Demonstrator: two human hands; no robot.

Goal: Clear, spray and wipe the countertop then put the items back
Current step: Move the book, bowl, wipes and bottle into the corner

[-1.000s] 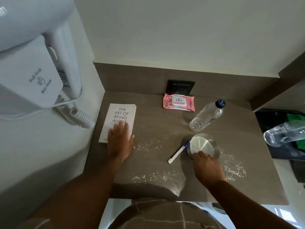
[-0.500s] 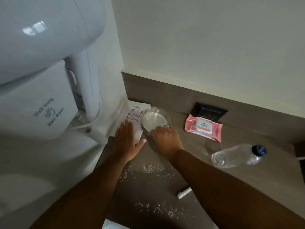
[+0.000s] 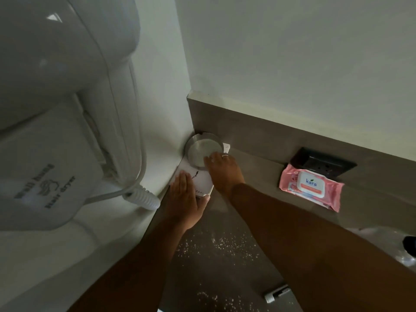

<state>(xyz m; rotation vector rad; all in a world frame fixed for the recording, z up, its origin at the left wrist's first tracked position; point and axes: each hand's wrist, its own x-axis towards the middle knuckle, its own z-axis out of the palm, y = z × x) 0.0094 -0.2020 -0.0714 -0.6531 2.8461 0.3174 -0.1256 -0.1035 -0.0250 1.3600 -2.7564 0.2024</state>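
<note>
A big white hair dryer point(image 3: 56, 131) hangs on the left wall, and its words read "Wall hung Hair dryer". Its curly cord point(image 3: 141, 197) ends just above the counter's left edge. The left hand point(image 3: 185, 199) lies flat with fingers together on a white book point(image 3: 202, 183) in the counter's back left corner; only a few small letters show on the cover, too small to read. A round metal bowl point(image 3: 200, 152) sits on the far end of the book, right in the corner against both walls. The right hand point(image 3: 222, 170), with a ring on one finger, has its fingertips curled onto the bowl's near rim. White crumbs point(image 3: 216, 244) are scattered on the brown counter point(image 3: 258, 174) near the front, with bare room between the arms. A white pen point(image 3: 276, 293) lies near the front edge. A pink pack of wipes point(image 3: 311, 188) says "kara" and lies by the back edge, just below a black socket point(image 3: 324, 163). A clear bottle point(image 3: 405, 246) shows at the right edge.
</note>
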